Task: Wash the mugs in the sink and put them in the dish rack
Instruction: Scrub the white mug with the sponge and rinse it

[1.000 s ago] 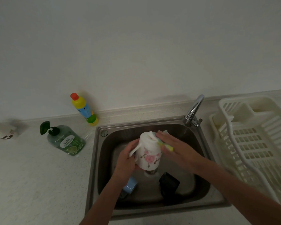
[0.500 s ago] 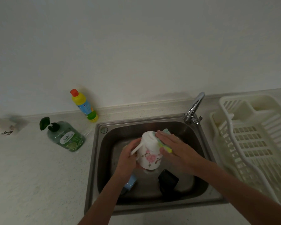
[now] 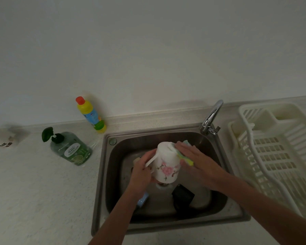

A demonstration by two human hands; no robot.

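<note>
The floral mug (image 3: 166, 164) is held upside down over the middle of the sink (image 3: 224, 216), base tilted toward twelve o'clock, suds on its upper wall. The left hand (image 3: 142, 171) grips it at nine o'clock, fingers curled round the handle, while the right hand (image 3: 195, 160) presses a yellow-green sponge (image 3: 186, 159) flat against the wall at three o'clock with nearly straight fingers. To scrub well, I judge the left hand should turn the mug against the sponge so that the whole wall and rim get covered, with a firm hold, since soapy glaze slips. Below lie a blue mug (image 3: 143, 200) at seven o'clock and a black mug (image 3: 183, 197) at five. The tap (image 3: 210, 119) stands at one o'clock, and the dish rack (image 3: 279, 156) waits on the worktop (image 3: 42, 191) at three.
</note>
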